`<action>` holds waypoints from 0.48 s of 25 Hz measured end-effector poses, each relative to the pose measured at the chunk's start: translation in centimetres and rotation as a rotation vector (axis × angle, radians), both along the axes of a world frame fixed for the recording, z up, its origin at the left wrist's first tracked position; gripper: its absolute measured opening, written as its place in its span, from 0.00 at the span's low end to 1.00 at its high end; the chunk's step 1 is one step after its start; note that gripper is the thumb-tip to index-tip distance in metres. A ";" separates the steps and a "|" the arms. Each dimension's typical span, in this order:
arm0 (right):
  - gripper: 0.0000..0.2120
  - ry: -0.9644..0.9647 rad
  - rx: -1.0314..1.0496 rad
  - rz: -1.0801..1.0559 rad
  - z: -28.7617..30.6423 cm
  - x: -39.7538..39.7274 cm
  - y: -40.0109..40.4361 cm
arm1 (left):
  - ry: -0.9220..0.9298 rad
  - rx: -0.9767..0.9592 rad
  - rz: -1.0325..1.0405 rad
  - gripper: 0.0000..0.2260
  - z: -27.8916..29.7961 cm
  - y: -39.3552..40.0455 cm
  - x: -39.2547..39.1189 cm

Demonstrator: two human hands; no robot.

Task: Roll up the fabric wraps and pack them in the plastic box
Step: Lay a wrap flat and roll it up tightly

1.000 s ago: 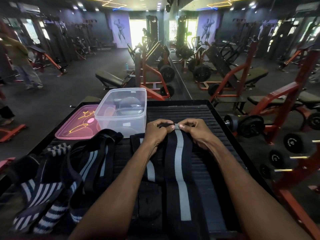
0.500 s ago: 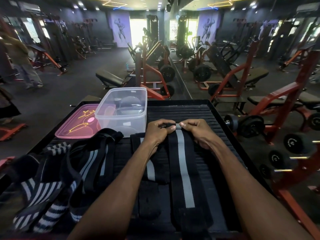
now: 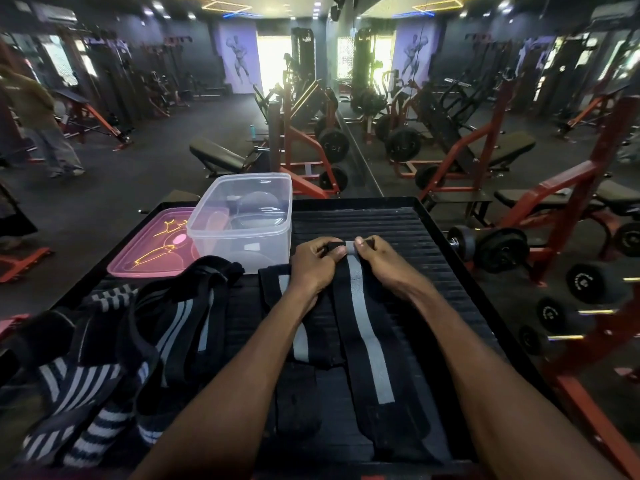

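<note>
Gym floor with red racks, benches and dumbbells stretches behind a black ribbed table (image 3: 398,223). On it, both hands work at the far end of one long black wrap (image 3: 360,327) with a grey centre stripe. Left hand (image 3: 313,266) and right hand (image 3: 381,259) each pinch the small starting roll between thumb and curled fingers, thumbs nearly touching. Most of the wrap lies flat, running back toward the person.

Judged from this, the task is at an early stage: one wrap has only its first turns rolled, nothing looks packed. Clear plastic box (image 3: 242,220) stands far left of the hands, lid off (what shows through its walls cannot be made out).

Count: one box, one pink lid (image 3: 149,247) beside it, a second wrap (image 3: 298,320) flat just left, and a tangled striped pile (image 3: 104,358) whose number I cannot tell.
</note>
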State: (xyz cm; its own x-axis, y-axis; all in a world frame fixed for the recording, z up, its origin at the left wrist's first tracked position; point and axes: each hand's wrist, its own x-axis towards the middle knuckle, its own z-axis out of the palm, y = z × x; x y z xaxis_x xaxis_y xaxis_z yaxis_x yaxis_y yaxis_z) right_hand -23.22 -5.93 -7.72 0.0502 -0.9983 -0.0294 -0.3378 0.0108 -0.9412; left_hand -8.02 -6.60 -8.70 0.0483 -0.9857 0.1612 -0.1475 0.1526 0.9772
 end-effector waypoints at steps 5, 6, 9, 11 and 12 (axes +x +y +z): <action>0.21 0.145 -0.009 0.002 -0.4 0.2 0.0 | -0.075 -0.015 -0.019 0.08 -0.2 -0.2 0.3; 0.19 0.133 -0.037 -0.015 -0.5 0.2 0.0 | -0.081 -0.015 -0.028 0.08 -0.1 -0.1 0.3; 0.10 -0.023 -0.147 -0.097 -0.3 0.2 -0.1 | -0.006 0.068 -0.083 0.08 0.4 0.3 0.2; 0.05 -0.156 -0.213 -0.128 0.0 0.0 -0.3 | 0.280 0.267 -0.165 0.12 0.9 0.7 -0.2; 0.05 -0.216 -0.220 -0.138 0.2 -0.1 -0.3 | 0.444 0.380 -0.219 0.16 1.0 1.0 -0.5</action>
State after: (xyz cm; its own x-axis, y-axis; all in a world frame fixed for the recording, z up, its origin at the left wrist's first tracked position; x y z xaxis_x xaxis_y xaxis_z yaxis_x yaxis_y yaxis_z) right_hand -23.31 -6.22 -7.55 -0.1045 -0.9774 0.1839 -0.1403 -0.1686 -0.9757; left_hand -8.50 -5.65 -7.68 -0.1795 -0.9649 -0.1915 0.2803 -0.2368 0.9303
